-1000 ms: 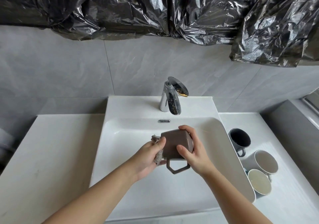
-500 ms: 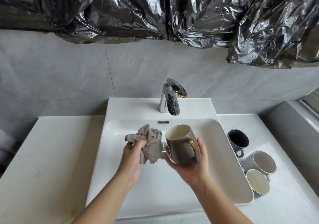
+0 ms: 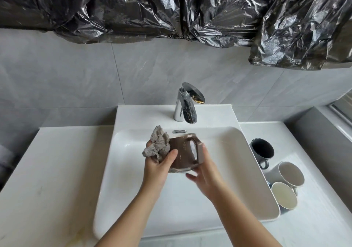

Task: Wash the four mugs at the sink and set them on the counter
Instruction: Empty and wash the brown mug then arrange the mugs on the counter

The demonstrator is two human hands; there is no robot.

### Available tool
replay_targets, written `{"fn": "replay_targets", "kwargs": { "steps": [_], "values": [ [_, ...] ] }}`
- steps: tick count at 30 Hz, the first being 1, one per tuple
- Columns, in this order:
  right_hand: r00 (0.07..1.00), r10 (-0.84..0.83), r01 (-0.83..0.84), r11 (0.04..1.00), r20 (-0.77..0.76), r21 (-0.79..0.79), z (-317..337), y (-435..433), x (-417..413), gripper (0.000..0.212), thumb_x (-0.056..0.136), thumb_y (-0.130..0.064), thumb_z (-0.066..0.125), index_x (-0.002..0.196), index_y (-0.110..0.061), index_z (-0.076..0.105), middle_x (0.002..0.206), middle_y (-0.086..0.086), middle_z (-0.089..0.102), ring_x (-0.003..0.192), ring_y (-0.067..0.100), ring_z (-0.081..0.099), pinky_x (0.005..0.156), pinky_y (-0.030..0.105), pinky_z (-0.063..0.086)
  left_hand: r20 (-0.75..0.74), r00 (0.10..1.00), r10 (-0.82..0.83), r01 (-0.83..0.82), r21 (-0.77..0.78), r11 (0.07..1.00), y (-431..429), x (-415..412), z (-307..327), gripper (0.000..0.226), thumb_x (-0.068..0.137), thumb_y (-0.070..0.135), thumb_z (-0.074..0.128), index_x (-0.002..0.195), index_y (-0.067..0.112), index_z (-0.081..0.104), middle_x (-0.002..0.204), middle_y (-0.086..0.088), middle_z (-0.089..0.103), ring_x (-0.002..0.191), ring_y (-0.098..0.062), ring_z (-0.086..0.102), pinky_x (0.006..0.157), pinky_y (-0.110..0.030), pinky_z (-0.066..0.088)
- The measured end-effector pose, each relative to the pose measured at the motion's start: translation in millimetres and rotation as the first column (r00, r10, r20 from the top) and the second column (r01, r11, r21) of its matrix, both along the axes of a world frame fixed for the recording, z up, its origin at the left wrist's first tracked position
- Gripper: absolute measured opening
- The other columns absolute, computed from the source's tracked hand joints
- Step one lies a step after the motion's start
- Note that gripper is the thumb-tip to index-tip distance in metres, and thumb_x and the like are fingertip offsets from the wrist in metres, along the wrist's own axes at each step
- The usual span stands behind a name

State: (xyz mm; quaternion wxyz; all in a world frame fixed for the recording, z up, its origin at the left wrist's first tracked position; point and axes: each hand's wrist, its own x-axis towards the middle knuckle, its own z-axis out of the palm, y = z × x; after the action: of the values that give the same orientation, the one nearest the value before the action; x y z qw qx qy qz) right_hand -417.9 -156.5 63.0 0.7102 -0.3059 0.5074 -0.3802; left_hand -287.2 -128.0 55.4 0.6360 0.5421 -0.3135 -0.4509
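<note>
The mug point(image 3: 183, 155) is held over the sink point(image 3: 247, 170) at frame centre, with its handle point(image 3: 199, 151) turned to the right. The left hand point(image 3: 156, 168) grips a cloth point(image 3: 159, 145) bunched against the mug's left side, thumb pressed on the wall. The right hand point(image 3: 207, 174) has its thumb along the handle.

To scrub well, the right hand should probably steady the mug by the handle and turn it while the cloth goes round the wall, the rim and then inside. Keeping it low over the basin is safest, since wet glaze is likely to be slippery.

The right fingers are smeared under the mug, so I cannot tell whether they close round it. The mug's lower edge is blurred and its mouth is out of sight. No stream shows at the tap point(image 3: 185, 103). At right, a dark mug point(image 3: 262, 151) and two pale mugs point(image 3: 290, 173) stand on the counter point(image 3: 47, 170); the sink rim partly hides them.
</note>
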Motion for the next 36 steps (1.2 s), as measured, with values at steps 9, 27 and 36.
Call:
{"fn": "replay_targets", "kwargs": {
  "steps": [9, 27, 36],
  "values": [
    [0.983, 0.112, -0.125, 0.989, 0.148, 0.08, -2, 8, -13, 0.049, 0.091, -0.058, 0.049, 0.116, -0.021, 0.07, 0.118, 0.012, 0.071, 0.107, 0.033, 0.068, 0.096, 0.054, 0.051, 0.233, 0.97, -0.069, 0.058, 0.055, 0.997, 0, 2, 15, 0.032, 0.093, 0.043, 0.044, 0.108, 0.02, 0.06, 0.104, 0.003, 0.068, 0.101, -0.006, 0.063, 0.088, -0.024, 0.049],
    [0.974, 0.051, -0.07, 0.994, 0.22, 0.081, -10, 6, -14, 0.037, 0.1, -0.044, 0.047, 0.109, -0.019, 0.073, 0.115, 0.013, 0.071, 0.105, 0.03, 0.068, 0.092, 0.048, 0.053, 0.894, 0.446, -0.048, 0.479, -0.193, 0.857, 4, 4, 21, 0.027, 0.09, 0.018, 0.054, 0.109, 0.01, 0.071, 0.116, -0.001, 0.063, 0.112, -0.019, 0.054, 0.099, -0.033, 0.044],
    [0.971, 0.007, -0.026, 0.997, 0.239, 0.076, -8, -4, -23, 0.041, 0.1, -0.045, 0.044, 0.11, -0.018, 0.072, 0.115, 0.014, 0.07, 0.103, 0.029, 0.068, 0.086, 0.045, 0.054, 0.897, 0.437, -0.065, 0.537, -0.203, 0.819, 5, -3, 22, 0.027, 0.087, 0.013, 0.055, 0.108, 0.013, 0.072, 0.116, 0.001, 0.062, 0.112, -0.019, 0.054, 0.098, -0.03, 0.043]
  ]
}}
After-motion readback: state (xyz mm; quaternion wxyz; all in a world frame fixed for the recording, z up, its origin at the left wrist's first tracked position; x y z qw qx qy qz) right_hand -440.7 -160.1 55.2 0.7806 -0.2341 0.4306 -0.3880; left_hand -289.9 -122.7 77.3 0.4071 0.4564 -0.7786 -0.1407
